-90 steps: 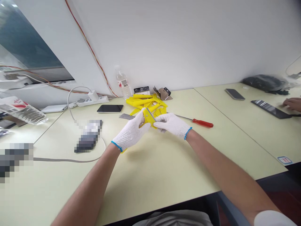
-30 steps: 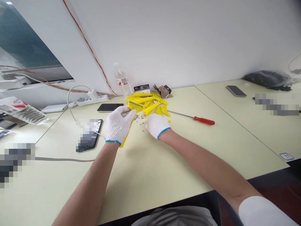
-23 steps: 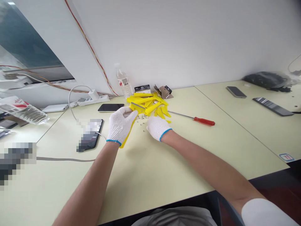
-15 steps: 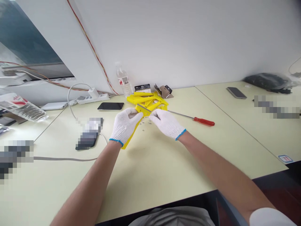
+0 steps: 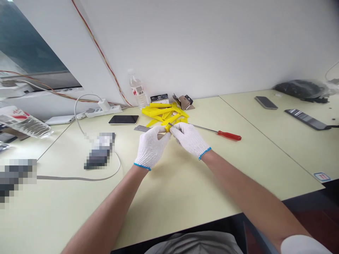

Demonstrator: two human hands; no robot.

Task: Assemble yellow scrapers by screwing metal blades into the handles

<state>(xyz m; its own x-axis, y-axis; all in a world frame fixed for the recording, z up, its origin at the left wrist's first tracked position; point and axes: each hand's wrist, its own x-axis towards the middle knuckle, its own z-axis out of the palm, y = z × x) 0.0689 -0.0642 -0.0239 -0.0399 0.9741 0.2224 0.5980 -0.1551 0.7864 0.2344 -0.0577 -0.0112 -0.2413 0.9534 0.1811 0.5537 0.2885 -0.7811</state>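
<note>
Both of my hands wear white knit gloves with blue cuffs and meet in front of a pile of yellow plastic parts. Thumb and fingers of my left hand are closed on a small yellow plastic piece. At its right end my right hand is closed in a pinch, and a thin grey edge shows by those fingertips. A flat grey metal plate lies on the table beside my left hand, partly covered by it. To the right rests a screwdriver with a red handle.
Behind the pile stand a water bottle, a black-and-white package and opened cardboard packaging. A phone and a power strip lie left; another phone is far right. A cable runs along the left.
The long yellow part under my left hand and the small metal bits between my hands no longer show. A small yellow piece is now between my fingers. My left hand has moved right.
</note>
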